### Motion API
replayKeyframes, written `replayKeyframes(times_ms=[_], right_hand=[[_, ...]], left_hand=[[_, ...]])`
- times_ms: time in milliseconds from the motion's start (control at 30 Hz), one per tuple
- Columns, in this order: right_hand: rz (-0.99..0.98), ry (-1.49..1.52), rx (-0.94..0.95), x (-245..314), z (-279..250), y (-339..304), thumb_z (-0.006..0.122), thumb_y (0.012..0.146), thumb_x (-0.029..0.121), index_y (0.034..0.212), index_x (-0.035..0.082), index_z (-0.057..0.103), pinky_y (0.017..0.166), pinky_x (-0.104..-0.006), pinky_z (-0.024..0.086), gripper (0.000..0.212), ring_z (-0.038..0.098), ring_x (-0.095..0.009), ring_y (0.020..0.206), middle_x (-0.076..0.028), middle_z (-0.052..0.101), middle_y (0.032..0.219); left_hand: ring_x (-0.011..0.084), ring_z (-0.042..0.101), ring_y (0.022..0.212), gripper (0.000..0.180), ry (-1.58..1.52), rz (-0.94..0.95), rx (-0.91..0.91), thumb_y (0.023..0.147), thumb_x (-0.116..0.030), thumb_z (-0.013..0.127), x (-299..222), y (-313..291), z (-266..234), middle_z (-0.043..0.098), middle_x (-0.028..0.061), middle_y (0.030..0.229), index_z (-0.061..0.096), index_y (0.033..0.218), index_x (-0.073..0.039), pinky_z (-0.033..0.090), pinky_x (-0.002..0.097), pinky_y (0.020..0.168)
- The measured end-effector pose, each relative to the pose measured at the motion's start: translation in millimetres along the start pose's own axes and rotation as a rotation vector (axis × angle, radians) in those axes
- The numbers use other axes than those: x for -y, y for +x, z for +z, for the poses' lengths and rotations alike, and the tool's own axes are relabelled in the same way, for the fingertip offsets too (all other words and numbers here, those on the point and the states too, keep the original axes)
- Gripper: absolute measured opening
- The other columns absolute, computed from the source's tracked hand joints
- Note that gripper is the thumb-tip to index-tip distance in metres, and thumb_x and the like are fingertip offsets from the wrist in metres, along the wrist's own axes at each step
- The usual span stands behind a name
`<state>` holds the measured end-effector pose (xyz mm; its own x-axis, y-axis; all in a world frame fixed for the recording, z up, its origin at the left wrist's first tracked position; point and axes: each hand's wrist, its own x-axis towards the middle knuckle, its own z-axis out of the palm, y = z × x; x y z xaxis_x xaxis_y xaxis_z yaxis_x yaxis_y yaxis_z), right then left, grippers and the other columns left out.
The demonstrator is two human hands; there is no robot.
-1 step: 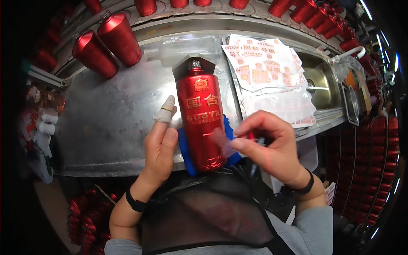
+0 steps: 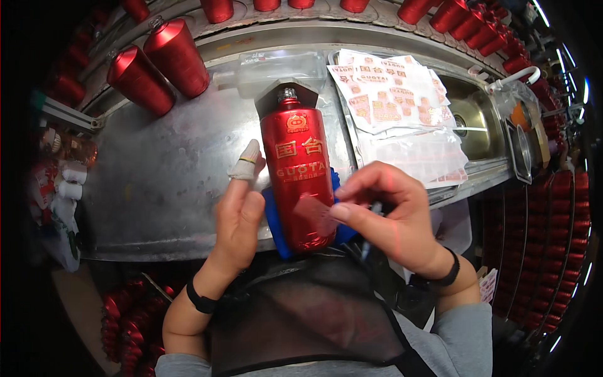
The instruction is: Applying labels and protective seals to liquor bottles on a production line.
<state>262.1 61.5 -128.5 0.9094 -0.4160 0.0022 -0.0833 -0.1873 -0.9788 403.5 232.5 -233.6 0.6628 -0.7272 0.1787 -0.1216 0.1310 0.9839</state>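
Note:
A glossy red bottle point(image 2: 296, 141) with gold lettering lies neck away from me, its lower part on a blue cloth point(image 2: 276, 220) and its neck in a dark notched rest point(image 2: 304, 95). My right hand point(image 2: 392, 213) pinches a small translucent film point(image 2: 313, 215) between thumb and forefinger, over the bottle's lower front. Whether the film touches the bottle I cannot tell. Along the bottle's left side, my left hand point(image 2: 237, 217) is open, fingers stretched away from me, with a white cloth sleeve on one fingertip. It appears empty.
White decal sheets with red and gold print point(image 2: 389, 94) lie to the right, before a metal sink point(image 2: 477, 119) with a white tap. Two red bottles point(image 2: 139, 81) stand at the far left of the metal bench point(image 2: 157, 182). Several more line a conveyor point(image 2: 314, 17) behind. A clear glass bottle point(image 2: 282, 66) lies beyond the rest.
The film in my right hand has shifted left over the bottle's lower front and shows flatter and less blurred. My left hand has barely moved.

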Motion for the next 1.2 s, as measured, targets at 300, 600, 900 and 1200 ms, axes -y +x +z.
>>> replayKeyframes(times_ms=[300,600,900,1200], right_hand=[[0.009,0.021,-0.162,-52.1,17.8,-14.9,0.071,0.087,0.005,0.099,0.001,0.062,0.068,-0.0221,0.046,0.016,0.058,-0.006,0.078,-0.002,0.064,0.088],[0.017,-0.016,-0.106,-58.3,19.0,-24.3,0.07,0.086,0.005,0.102,0.0,0.061,0.066,-0.0206,0.045,0.019,0.058,-0.005,0.078,-0.002,0.061,0.091],[0.193,0.188,-0.126,-67.0,12.6,-24.4,0.073,0.085,0.007,0.112,0.0,0.054,0.062,-0.0162,0.04,0.034,0.046,0.0,0.068,-0.001,0.052,0.088],[0.145,0.113,-0.13,-76.2,18.8,-19.7,0.079,0.083,0.017,0.106,0.003,0.051,0.059,-0.0162,0.036,0.038,0.04,0.0,0.069,0.001,0.048,0.087]], left_hand=[[0.0283,0.04,0.138,0.105,0.236,-0.022,0.132,0.082,-0.016,0.075,-17.3,-8.6,28.8,0.037,0.0204,0.15,0.002,0.156,0.001,0.03,0.0403,0.114],[0.0279,0.032,0.143,0.102,-0.066,-0.122,0.157,0.084,-0.017,0.074,-20.1,-5.5,24.9,0.027,0.0205,0.156,0.004,0.156,0.0,0.022,0.0406,0.118],[0.027,0.032,0.143,0.097,-0.048,-0.119,0.143,0.087,-0.018,0.072,-13.8,-12.5,26.5,0.029,0.0191,0.155,0.006,0.155,0.002,0.022,0.0396,0.118],[0.0263,0.033,0.142,0.096,-0.046,-0.131,0.117,0.088,-0.018,0.071,-15.3,-10.8,29.3,0.031,0.0194,0.154,0.006,0.155,0.002,0.023,0.0393,0.118]])
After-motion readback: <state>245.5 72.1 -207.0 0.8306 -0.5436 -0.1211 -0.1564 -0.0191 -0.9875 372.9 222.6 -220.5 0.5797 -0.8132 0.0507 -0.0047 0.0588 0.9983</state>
